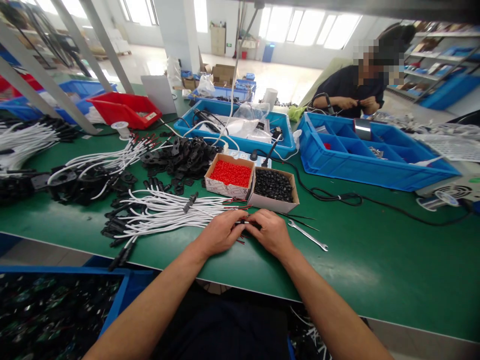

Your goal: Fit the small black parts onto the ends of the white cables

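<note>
Both of my hands meet low on the green surface (356,270), my left hand (221,232) and right hand (270,231) each with a pinched grip on the end of a white cable (180,212) from the bundle fanned out to my left. Just beyond my fingers stand a box of red caps (230,175) and a box of black caps (273,186), touching side by side, and a small wrench (308,235) lies just right of my right hand.

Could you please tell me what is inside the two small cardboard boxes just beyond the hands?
The left box holds small red pieces, the right box small black ones. Anything beneath the top layers is hidden.
</note>
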A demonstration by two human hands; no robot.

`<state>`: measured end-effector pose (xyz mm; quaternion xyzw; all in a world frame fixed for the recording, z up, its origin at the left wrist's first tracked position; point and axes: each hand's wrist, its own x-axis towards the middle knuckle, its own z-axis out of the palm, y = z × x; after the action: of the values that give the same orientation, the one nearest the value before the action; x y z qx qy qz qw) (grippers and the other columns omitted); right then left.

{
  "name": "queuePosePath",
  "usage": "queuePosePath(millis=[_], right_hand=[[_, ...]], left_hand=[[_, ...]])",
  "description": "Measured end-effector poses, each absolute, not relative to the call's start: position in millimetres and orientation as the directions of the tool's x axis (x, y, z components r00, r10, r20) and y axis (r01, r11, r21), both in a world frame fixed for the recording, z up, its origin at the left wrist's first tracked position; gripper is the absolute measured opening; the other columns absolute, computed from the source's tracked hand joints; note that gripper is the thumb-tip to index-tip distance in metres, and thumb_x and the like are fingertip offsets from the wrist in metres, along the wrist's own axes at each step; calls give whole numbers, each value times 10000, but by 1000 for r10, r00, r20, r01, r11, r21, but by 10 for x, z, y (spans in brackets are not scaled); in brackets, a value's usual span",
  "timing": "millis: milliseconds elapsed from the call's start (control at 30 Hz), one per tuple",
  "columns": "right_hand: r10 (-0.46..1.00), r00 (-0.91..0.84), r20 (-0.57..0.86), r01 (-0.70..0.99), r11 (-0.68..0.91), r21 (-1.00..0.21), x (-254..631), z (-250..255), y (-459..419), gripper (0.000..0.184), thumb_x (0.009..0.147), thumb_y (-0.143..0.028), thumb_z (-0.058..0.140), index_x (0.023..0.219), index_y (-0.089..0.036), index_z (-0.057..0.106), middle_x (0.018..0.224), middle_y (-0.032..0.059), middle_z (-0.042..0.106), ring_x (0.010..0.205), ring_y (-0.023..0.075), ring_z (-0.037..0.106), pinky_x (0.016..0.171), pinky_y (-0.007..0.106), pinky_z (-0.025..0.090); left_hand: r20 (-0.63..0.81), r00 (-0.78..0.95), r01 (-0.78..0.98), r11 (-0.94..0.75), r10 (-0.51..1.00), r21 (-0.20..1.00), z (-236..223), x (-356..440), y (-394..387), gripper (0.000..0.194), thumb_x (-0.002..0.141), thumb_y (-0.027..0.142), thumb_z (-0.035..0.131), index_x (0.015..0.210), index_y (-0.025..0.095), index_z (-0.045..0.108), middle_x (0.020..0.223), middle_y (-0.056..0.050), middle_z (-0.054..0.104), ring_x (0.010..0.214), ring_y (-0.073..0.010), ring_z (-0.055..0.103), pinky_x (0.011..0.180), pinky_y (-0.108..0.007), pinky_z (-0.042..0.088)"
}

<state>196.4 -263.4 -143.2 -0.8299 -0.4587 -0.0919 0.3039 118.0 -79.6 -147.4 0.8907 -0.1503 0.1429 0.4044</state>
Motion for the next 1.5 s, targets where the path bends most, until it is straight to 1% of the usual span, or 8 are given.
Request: queuePosePath(millis=[233,467,667,833,967,1167,1333,1500], right_hand=[[701,460,545,885,-411,-218,2428,-702,-2398,203,925,-277,559,1047,-166,678,1034,90,672,986,224,579,893,357,433],[857,506,-97,857,-487,169,3122,-555,-1597,191,851,-300,628,906,-151,735,976,142,700,961,289,612,811,369,425],[826,545,-144,836,-521,174,3202,-639,-1400,157,775,-183,633,863,-100,734,920,183,703,884,318,655,739,366,451],[831,551,-83,833,-541,119,3206,-654,-1474,160,792,-199,621,899,-193,739,959,95,716,918,263,652,763,327,454],[842,527,116,849,-527,-29,3203,-651,-1601,185,866,-211,581,970,-238,732,1002,43,711,946,221,638,796,312,448],[609,575,547,791,-242,-562,2776,-613,-2081,119,847,-195,635,935,-188,714,913,25,694,810,147,623,756,271,478],[411,835,366,413,-27,-910,2297,-969,-2579,167,816,-277,709,950,-178,695,804,29,684,647,135,621,619,269,518],[372,918,136,82,156,-984,2140,-1458,-2715,203,760,-283,772,911,-170,698,828,46,688,712,162,657,601,269,535]], left_hand=[[409,902,-392,-649,-134,652,-1560,1231,-772,191,939,210,494,1050,194,648,981,-47,635,931,-158,594,870,-294,468],[426,898,-393,-641,-113,659,-1546,1216,-776,144,871,131,533,952,187,637,926,-29,639,878,-146,594,812,-265,457],[398,911,-368,-652,-110,663,-1546,1222,-757,75,896,236,582,918,182,630,905,-20,633,838,-132,581,773,-243,441],[396,913,-359,-650,-96,670,-1540,1227,-760,86,906,255,580,910,182,626,885,-17,626,815,-131,569,757,-247,427],[411,910,-351,-630,-56,692,-1524,1211,-772,70,907,230,565,896,183,615,865,-9,621,794,-128,558,755,-255,419],[440,895,-323,-574,73,752,-1503,1199,-766,90,910,220,544,871,177,613,820,-11,601,768,-121,552,741,-256,425],[479,854,-300,-559,203,773,-1514,1225,-768,68,900,222,569,903,184,624,825,-3,610,723,-100,548,679,-225,424],[513,830,-303,-596,217,743,-1515,1247,-795,60,892,209,576,890,177,626,806,-3,607,713,-97,547,671,-220,424]])
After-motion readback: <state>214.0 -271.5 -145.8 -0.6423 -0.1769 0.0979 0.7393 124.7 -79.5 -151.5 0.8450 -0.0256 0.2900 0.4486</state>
